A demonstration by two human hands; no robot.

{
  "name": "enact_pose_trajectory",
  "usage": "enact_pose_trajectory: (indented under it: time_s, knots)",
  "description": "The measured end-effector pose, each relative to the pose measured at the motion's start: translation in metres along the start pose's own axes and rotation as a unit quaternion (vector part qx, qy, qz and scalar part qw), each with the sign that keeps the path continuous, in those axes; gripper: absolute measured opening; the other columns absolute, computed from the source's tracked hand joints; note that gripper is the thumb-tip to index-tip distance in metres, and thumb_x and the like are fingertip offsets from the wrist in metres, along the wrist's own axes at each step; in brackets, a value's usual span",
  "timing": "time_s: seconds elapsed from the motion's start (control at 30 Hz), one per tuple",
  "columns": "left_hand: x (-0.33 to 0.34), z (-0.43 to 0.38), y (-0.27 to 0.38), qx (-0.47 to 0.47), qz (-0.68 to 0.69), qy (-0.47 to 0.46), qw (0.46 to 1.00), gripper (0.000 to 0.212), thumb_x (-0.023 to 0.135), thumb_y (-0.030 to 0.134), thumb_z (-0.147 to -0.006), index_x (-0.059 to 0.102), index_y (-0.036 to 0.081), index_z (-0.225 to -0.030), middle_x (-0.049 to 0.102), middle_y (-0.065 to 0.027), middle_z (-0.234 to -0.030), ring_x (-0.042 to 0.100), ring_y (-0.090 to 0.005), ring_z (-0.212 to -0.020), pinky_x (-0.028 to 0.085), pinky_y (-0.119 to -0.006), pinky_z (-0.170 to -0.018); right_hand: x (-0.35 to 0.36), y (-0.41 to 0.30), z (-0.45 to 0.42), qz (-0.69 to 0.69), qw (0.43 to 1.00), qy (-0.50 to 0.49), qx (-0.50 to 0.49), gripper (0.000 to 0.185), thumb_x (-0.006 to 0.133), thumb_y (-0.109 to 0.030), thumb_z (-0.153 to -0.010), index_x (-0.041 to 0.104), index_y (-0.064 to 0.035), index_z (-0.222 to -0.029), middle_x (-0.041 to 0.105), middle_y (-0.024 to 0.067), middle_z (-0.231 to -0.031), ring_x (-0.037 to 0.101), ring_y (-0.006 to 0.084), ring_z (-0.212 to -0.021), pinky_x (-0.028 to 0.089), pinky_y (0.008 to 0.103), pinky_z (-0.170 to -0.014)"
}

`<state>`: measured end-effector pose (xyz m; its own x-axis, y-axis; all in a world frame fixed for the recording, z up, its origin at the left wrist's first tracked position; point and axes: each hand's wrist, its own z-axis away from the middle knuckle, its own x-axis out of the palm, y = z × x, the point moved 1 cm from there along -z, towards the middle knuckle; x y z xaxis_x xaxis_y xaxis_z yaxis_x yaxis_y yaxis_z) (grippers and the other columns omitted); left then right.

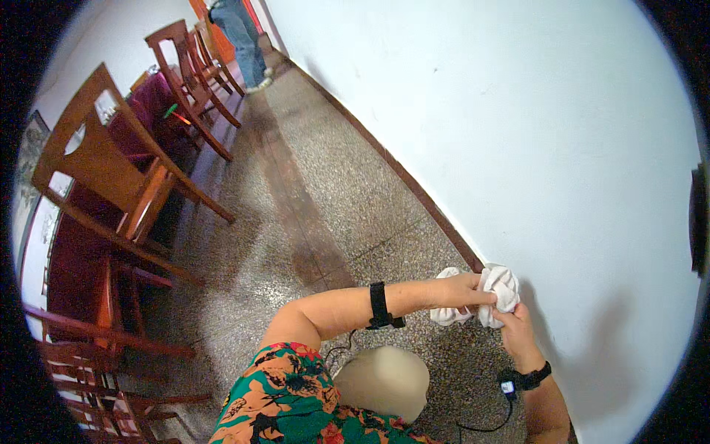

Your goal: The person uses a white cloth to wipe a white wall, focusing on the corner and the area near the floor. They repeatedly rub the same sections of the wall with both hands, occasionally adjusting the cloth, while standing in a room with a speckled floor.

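A bunched white cloth is gripped between my two hands, close to the foot of the wall. My left hand reaches across from the left and holds the cloth's left side. From below, my right hand pinches its lower edge with thumb and fingers. More white cloth shows behind and below my left hand; whether it is the same piece, I cannot tell. Both wrists wear black straps with small devices and cables.
A pale wall with a dark baseboard runs along the right. Wooden chairs line the left side by a table with a dark red cloth. A person in jeans stands at the far end of the speckled floor.
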<state>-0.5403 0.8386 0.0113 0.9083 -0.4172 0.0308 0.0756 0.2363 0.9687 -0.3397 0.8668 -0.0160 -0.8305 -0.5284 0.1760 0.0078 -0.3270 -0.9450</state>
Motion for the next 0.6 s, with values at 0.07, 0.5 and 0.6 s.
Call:
enact_pose_trajectory:
  time_s: [0.07,0.5,0.6]
  knots:
    - [0.025,0.002,0.012,-0.050,0.040,0.040,0.997,0.038,0.060,0.040,-0.088,0.064,0.006,-0.105,0.065,-0.0022,-0.089,0.059,-0.0102,-0.076,0.050,-0.025,-0.062,-0.010,-0.007,0.025,-0.012,1.000,0.018,-0.019,0.039,0.060,0.001,-0.074,0.058,0.0014,-0.113,0.064,0.0058,-0.106,0.059,0.0166,-0.098,0.046,0.0297,-0.086]
    - [0.213,-0.045,0.095,0.023,0.023,0.114,0.993,0.049,0.065,0.009,-0.079,0.047,-0.007,-0.123,0.062,-0.0123,-0.095,0.059,-0.0169,-0.084,0.050,-0.029,-0.072,-0.104,-0.037,0.166,-0.162,0.935,0.170,-0.265,0.054,0.057,-0.016,-0.088,0.033,-0.0082,-0.136,0.045,0.0113,-0.128,0.050,0.0259,-0.115,0.043,0.0387,-0.097]
    - [0.220,-0.036,0.080,-0.008,0.078,0.093,0.992,0.044,0.066,0.020,-0.085,0.046,-0.002,-0.116,0.062,-0.0091,-0.091,0.057,-0.0167,-0.086,0.048,-0.028,-0.074,-0.122,-0.012,0.165,-0.150,0.940,0.222,-0.211,0.053,0.062,-0.006,-0.082,0.042,-0.0073,-0.131,0.052,0.0126,-0.124,0.051,0.0273,-0.114,0.043,0.0389,-0.097]
